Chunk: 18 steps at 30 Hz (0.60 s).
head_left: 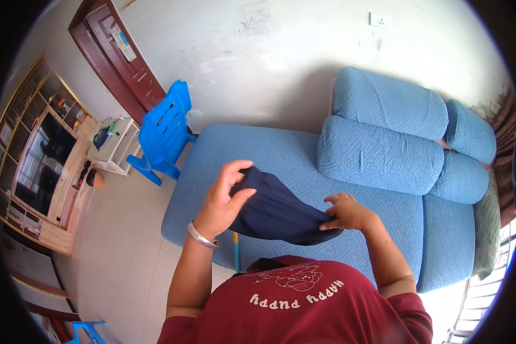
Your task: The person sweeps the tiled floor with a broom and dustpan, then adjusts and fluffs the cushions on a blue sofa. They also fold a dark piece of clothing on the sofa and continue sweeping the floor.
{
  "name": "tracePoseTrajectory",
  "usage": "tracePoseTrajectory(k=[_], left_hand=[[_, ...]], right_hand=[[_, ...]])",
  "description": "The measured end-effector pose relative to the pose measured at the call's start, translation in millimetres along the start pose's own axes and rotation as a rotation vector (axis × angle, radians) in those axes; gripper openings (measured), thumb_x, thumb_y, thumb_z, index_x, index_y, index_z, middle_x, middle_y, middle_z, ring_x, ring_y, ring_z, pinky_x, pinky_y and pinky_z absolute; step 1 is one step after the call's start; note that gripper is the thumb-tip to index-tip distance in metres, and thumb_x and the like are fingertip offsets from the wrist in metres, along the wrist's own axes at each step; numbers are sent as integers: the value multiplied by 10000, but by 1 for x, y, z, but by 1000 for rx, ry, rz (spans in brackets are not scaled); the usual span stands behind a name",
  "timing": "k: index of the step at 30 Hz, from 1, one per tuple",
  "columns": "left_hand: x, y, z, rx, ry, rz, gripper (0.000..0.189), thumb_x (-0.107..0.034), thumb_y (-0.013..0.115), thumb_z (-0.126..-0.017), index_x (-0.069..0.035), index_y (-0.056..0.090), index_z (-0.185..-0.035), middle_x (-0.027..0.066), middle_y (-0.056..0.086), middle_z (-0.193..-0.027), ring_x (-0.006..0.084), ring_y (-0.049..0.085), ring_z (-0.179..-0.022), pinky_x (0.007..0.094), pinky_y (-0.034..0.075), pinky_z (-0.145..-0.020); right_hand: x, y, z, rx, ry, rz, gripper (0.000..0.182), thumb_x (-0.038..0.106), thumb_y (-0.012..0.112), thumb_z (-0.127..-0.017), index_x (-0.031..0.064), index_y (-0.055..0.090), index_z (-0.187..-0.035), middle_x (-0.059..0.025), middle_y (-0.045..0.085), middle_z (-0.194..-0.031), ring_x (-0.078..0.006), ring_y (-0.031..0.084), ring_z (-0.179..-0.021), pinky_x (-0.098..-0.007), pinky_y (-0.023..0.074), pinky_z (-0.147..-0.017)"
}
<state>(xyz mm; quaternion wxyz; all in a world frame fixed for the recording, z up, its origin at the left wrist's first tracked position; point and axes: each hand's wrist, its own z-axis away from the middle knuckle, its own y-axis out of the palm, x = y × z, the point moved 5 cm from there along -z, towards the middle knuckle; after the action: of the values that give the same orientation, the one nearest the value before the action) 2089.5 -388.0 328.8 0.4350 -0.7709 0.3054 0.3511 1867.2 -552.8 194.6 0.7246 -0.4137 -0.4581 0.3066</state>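
A dark navy cloth [279, 210], perhaps a folded garment, is stretched between my hands above a blue patterned sofa seat [258, 150]. My left hand [230, 193], with a silver bracelet at the wrist, is at the cloth's upper left end; its thumb and fingertips are curved around that edge. At the lower right end, my right hand [344, 211], wearing a ring, pinches the cloth between thumb and fingers. The fingers behind the fabric are hidden on both sides.
Blue-covered cushions [382, 150] lie at the sofa's right end. A blue plastic chair [165, 129] stands at its left end, near a small white table [112, 142]. A yellow and teal pole [236, 251] shows below the cloth. A wooden cabinet holds a television [45, 161].
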Motion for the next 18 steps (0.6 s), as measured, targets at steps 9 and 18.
tracePoseTrajectory(k=[9, 18], left_hand=[[-35, 48, -9, 183, 314, -465, 544, -83, 721, -752, -85, 517, -1256, 111, 604, -1091, 269, 565, -955, 425, 383, -970], [20, 21, 34, -36, 36, -333, 1059, -377, 872, -601, -47, 281, -1415, 191, 502, -1280, 287, 505, -1149, 417, 415, -972]], right_hand=[[94, -37, -45, -422, -379, -1017, 336, 192, 646, -905, 40, 566, -1194, -44, 647, -1024, -99, 553, -943, -288, 479, -834], [71, -22, -46, -298, -224, -1479, 223, 183, 580, -951, 18, 630, -1092, 18, 647, -977, -55, 549, -886, -241, 479, -821]])
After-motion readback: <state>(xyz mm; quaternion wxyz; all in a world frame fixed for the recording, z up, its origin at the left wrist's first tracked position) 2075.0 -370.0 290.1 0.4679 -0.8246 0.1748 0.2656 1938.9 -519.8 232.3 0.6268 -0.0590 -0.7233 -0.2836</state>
